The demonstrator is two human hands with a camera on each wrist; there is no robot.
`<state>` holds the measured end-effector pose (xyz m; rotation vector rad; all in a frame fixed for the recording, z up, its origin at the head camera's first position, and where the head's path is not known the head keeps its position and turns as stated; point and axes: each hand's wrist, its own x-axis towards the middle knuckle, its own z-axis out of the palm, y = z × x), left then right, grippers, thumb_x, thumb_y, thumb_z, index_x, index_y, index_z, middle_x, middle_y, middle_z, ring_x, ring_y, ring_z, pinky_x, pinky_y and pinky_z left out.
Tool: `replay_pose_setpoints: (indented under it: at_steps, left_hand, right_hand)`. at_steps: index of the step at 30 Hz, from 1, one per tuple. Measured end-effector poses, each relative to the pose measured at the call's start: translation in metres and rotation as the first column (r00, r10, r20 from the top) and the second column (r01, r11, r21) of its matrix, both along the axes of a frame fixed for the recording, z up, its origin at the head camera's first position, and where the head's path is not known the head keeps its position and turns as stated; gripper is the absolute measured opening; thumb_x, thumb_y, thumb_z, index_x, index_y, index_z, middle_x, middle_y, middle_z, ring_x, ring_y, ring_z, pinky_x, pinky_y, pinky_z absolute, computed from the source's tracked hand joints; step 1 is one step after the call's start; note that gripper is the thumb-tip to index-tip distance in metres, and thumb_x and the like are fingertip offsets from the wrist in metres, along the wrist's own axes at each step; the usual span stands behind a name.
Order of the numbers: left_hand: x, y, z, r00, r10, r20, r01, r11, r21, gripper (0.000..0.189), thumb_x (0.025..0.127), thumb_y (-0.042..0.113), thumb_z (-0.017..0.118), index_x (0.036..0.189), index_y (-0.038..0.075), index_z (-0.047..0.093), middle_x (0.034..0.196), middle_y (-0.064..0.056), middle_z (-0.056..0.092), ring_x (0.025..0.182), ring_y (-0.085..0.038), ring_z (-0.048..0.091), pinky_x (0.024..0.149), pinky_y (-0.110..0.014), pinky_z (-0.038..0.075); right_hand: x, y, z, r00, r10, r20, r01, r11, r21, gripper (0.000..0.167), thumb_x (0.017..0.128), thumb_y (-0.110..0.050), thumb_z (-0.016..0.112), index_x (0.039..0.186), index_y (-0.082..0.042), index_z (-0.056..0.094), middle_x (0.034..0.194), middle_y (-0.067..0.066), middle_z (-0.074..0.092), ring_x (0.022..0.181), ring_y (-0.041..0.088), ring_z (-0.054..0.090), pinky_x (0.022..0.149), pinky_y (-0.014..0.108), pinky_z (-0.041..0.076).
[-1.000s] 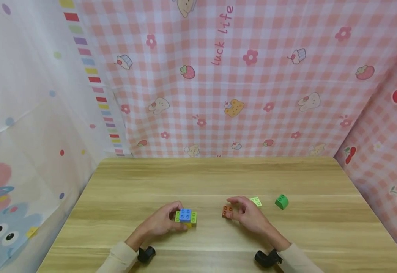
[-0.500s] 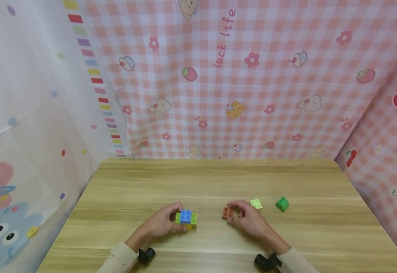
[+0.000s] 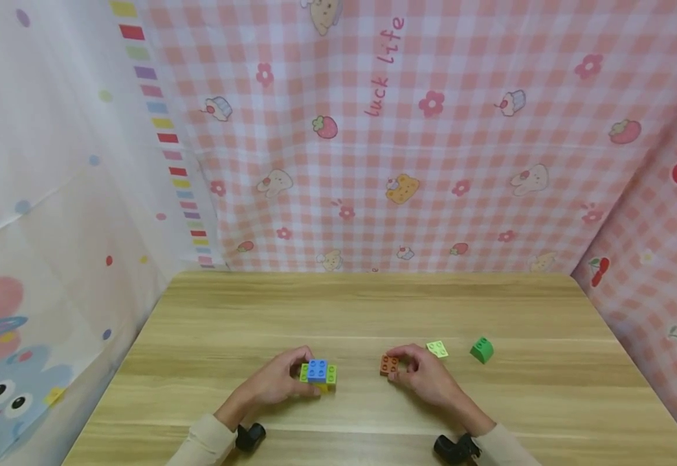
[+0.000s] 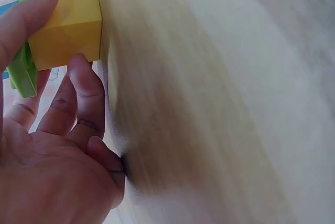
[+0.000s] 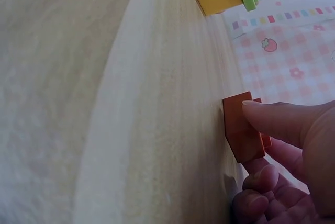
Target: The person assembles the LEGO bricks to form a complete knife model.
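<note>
In the head view my left hand (image 3: 280, 377) holds a small stack of toy building bricks, thumb on the near side and fingers behind. A blue brick (image 3: 317, 370) tops it, over a wider lime green plate (image 3: 332, 375). Underneath is a yellow brick (image 4: 70, 25), close to the wood in the left wrist view. To the right, my right hand (image 3: 428, 375) pinches an orange-brown brick (image 3: 389, 366) between thumb and fingers. That brick stands studs up at the tabletop, apart from the stack. The right wrist view shows the thumb against the brown brick's side (image 5: 243, 130).
A flat light green studded piece (image 3: 437, 349) lies just beyond the right hand. Farther right sits a green brick with a curved side (image 3: 481, 350). The wooden table (image 3: 245, 304) meets a pink checked cloth (image 3: 338, 162) at the back. Black wrist devices (image 3: 456, 448) sit by both wrists.
My right hand's fingers have closed in on the orange-brown brick, and the hand has shifted slightly, uncovering more of the light green piece. The left hand keeps its hold.
</note>
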<state>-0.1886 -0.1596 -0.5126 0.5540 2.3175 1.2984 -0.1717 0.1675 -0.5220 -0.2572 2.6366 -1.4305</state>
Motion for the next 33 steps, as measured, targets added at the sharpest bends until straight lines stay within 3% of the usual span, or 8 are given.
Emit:
replay_pose_setpoints:
  at_steps: [15,26,33]
  left_hand:
    - [0.001,0.000,0.001,1.000,0.000,-0.003,0.000,1.000,0.018,0.034,0.080,0.021,0.083,0.098,0.015,0.055,0.101,0.000,0.059,0.093,-0.020,0.051,0.077,-0.033,0.040]
    - [0.001,0.000,0.000,1.000,0.006,0.003,-0.006,1.000,0.005,0.033,0.080,0.022,0.083,0.098,0.017,0.056,0.102,0.000,0.060,0.093,-0.020,0.052,0.077,-0.033,0.041]
    - [0.003,0.001,0.002,1.000,0.011,0.013,-0.011,1.000,0.009,0.032,0.080,0.022,0.083,0.097,0.018,0.055,0.102,0.000,0.060,0.093,-0.020,0.052,0.076,-0.033,0.041]
  right_hand:
    - [-0.002,0.000,-0.001,1.000,0.023,-0.018,-0.023,1.000,0.020,0.034,0.083,-0.011,0.079,0.115,-0.015,0.070,0.089,-0.001,0.057,0.073,0.013,0.047,0.063,0.024,0.039]
    - [-0.005,-0.003,0.005,0.997,0.039,-0.074,-0.038,0.999,0.015,0.033,0.083,-0.012,0.079,0.115,-0.015,0.070,0.103,0.001,0.065,0.068,0.011,0.049,0.058,0.023,0.041]
    - [-0.009,-0.009,0.019,0.997,0.061,-0.048,-0.063,0.997,-0.033,0.035,0.085,-0.016,0.078,0.119,-0.015,0.069,0.106,0.004,0.064,0.059,0.008,0.047,0.049,0.022,0.038]
